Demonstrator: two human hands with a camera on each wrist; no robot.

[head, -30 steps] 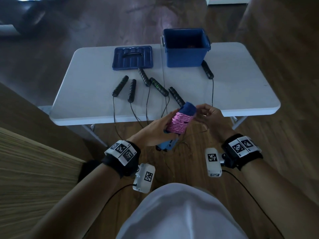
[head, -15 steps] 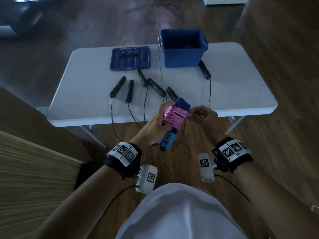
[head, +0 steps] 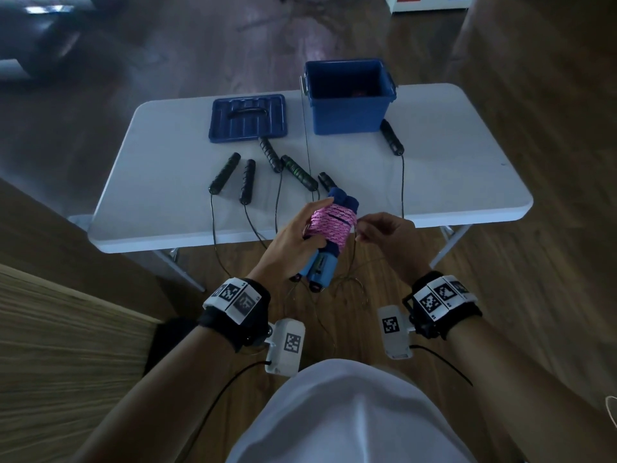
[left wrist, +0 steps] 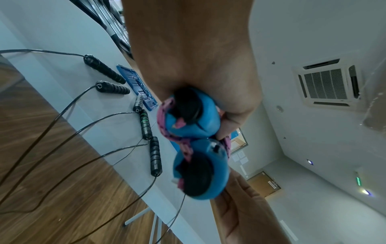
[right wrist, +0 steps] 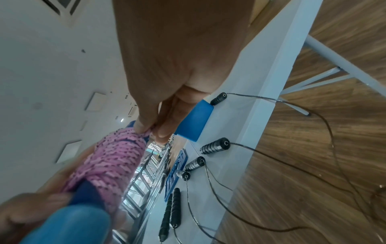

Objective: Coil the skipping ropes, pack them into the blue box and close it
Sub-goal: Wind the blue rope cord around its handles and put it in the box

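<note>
My left hand grips a pair of blue skipping-rope handles with pink rope wound round them, held in front of the table's near edge. My right hand pinches the pink rope's end at the right side of the coil. In the left wrist view the two blue handle ends point at the camera. The open blue box stands at the back of the white table, with its blue lid lying flat to its left.
Several black rope handles lie on the table between me and the box, one by the box's right corner. Their thin black cords hang over the near edge to the wooden floor. A wooden surface is at my lower left.
Both hands with the pink coil have shifted slightly up and left towards the table edge. My right hand has come closer to the coil's side.
</note>
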